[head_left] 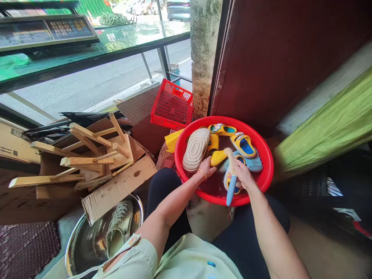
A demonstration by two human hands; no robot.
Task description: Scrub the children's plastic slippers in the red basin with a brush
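Note:
A red basin [269,170] sits between my knees, with several clogs in it. My left hand [207,169] is closed on the near end of a small yellow clog [218,158]. In my right hand [242,173] is a scrubbing brush [231,190] with a light blue handle. Its pale bristles touch or nearly touch the far end of that clog. A cream clog [196,149] leans sole-up at the basin's left side. Two yellow clogs with blue insides, one [223,129] at the back and another [244,145] to the right, lie near light blue fabric or footwear [255,163].
A steel bowl [69,248] holding a grey-beige clog [119,226] stands at lower left. Above it, wooden stools [95,155] lie overturned on cardboard [119,193]. A red crate [171,104] is behind the basin; a green cloth [328,120] hangs at right.

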